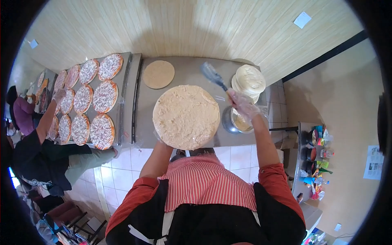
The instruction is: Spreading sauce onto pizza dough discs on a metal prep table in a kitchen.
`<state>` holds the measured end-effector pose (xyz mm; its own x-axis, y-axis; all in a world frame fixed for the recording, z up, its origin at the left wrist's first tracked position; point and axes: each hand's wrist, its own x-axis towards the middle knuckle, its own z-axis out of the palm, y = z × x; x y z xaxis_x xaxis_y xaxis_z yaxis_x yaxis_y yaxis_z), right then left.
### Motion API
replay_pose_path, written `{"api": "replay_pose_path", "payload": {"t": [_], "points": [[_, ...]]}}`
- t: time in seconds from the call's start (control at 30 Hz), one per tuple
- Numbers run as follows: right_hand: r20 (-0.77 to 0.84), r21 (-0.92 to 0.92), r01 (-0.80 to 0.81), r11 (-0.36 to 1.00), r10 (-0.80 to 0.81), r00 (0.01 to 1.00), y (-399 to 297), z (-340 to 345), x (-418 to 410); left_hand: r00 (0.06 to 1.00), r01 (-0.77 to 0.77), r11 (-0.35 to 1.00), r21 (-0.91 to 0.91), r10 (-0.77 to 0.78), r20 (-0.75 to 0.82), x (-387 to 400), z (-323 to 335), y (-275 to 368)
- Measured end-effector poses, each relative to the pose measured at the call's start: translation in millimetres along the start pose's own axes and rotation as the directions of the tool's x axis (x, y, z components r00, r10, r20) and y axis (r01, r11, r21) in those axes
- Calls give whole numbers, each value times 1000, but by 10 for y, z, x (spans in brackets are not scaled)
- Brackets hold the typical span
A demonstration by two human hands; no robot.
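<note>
My left hand (161, 139), in a clear plastic glove and mostly hidden, supports from below a round flat dough base (186, 116) covered in a pale, lumpy spread. In my right hand (243, 104), also gloved, is the handle of a spatula (213, 74), its blade raised and blurred over the table. Beneath that hand stands a metal bowl (229, 122) with pale spread inside. A stack of plain round dough bases (250, 79) lies behind the bowl at the right. One tan, flat disc (158, 74) rests at the table's back left.
On the left table (127, 82), several topped pizzas (104, 96) stand in rows; a co-worker's gloved hand (59, 96) is over them. Another person (24, 113) is farther left. A side table (301, 153) at right holds bottles and bowls. A wall (183, 27) closes off the back.
</note>
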<state>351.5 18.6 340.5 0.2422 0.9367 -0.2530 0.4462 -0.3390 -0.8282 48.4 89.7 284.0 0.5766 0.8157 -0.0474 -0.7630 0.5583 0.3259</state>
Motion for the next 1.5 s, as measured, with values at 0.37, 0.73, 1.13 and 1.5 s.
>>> {"api": "replay_pose_path", "payload": {"t": [0.37,0.73,1.13,1.5], "points": [[69,-170,103,980,-92,993,87,254,-105,1000,29,1000,6,-29,9,-138,69,177],[-38,-675,162,719,-253,967,289,452,-588,998,12,1000,10,-13,62,-40,-73,336],[-104,-653,51,756,-156,982,240,909,-1261,976,-105,993,62,91,199,69,-193,329],[-355,-526,120,842,-345,869,110,1563,-1279,934,-248,913,325,137,331,52,286,358]]}}
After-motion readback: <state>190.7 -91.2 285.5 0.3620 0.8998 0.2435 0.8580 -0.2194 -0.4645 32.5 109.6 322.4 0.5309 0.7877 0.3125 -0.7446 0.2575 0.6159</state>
